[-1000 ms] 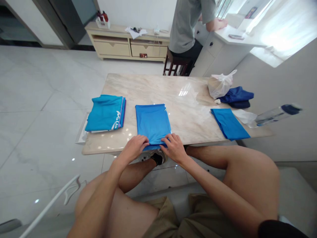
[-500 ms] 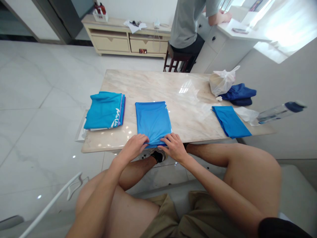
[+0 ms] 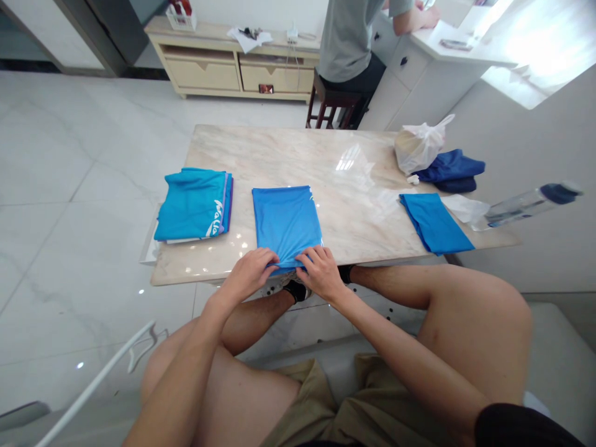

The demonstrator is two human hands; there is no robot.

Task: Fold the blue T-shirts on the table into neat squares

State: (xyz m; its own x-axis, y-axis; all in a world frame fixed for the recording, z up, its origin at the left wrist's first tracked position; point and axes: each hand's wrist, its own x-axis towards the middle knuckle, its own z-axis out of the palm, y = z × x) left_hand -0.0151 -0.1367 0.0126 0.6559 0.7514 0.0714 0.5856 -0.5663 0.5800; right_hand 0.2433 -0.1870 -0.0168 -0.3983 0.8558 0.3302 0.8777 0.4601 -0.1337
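A folded blue garment [image 3: 286, 217] lies flat at the near edge of the marble-topped table [image 3: 261, 149], with small white print at its upper right corner. My left hand [image 3: 254, 268] pinches its near edge on the left side. My right hand [image 3: 321, 270] grips the same edge a little to the right, fingers curled over the cloth. Creases run up the fabric from between the hands. To the left sits a stack of folded garments [image 3: 193, 202], a teal one with white lettering on top. Another folded blue cloth [image 3: 435, 220] rests at the right.
A clear bottle [image 3: 526, 208] with a dark lid, a white plastic bag [image 3: 419, 149] and a dark blue cloth [image 3: 451, 171] are at the table's right end. A person [image 3: 347, 43] sits on a stool beyond. A white hanger [image 3: 142, 347] is at lower left.
Both hands have drawn closer together along the garment's near edge, and the cloth between them has bunched into more creases. The view has shifted slightly.
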